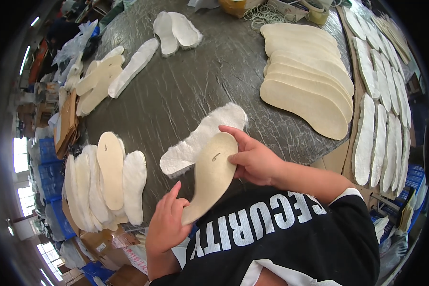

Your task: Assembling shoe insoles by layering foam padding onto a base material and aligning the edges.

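Note:
A cream felt insole (213, 174) with a small dark mark is held tilted in front of my chest. My right hand (255, 159) grips its upper end, thumb on the face and fingers behind. The lower, narrower end sits against the thumb of my left hand (169, 219), whose index finger points up off the piece. Just beyond, a white fleecy insole (205, 138) lies on the dark table (186, 95), partly covered by the held one.
Overlapping cream insoles (302, 102) lie at the right. A row of insoles (105, 181) is at the near left. More white insoles (176, 31) lie at the far side. A board (355, 102) carries rows of white insoles, and rubber bands (267, 14) sit at the back.

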`<move>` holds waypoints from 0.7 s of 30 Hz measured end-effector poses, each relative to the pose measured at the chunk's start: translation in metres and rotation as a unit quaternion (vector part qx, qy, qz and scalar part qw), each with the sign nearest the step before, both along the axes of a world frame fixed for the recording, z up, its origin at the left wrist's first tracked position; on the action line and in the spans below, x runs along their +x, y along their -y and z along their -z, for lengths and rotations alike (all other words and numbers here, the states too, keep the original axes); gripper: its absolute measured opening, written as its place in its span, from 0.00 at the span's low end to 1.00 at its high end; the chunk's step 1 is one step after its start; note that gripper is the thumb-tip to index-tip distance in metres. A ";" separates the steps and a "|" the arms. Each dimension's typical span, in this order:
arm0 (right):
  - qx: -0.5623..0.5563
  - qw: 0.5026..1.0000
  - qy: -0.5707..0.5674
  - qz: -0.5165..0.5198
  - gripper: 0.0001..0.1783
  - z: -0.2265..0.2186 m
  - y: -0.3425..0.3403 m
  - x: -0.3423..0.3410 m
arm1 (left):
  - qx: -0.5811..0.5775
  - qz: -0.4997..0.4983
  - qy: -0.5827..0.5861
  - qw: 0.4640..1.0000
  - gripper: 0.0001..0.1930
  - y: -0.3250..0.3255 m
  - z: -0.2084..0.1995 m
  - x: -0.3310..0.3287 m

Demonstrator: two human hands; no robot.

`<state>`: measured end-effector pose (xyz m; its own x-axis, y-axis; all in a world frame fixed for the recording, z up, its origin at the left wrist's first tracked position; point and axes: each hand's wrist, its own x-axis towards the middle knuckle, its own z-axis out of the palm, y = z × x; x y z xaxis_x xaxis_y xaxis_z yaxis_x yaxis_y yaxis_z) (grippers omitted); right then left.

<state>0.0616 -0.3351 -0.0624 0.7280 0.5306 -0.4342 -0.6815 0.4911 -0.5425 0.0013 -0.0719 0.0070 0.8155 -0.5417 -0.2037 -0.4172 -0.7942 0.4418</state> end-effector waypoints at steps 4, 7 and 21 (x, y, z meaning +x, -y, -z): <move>0.125 0.987 -0.046 0.085 0.41 -0.017 -0.014 -0.003 | -0.212 -0.079 -0.047 0.973 0.33 0.010 0.030 0.014; 0.136 0.985 -0.030 0.102 0.40 -0.012 -0.011 0.001 | -0.233 -0.115 -0.026 0.965 0.32 0.015 0.047 0.022; -0.179 0.983 0.026 -0.019 0.29 0.042 0.057 0.048 | -0.060 -0.009 -0.002 0.998 0.47 0.032 0.048 0.112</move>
<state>0.1098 -0.3924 -0.1047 0.7363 0.3784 -0.5609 -0.6629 0.2374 -0.7101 0.1129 -0.1043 -0.0407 0.8243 -0.5484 -0.1407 -0.4025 -0.7424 0.5356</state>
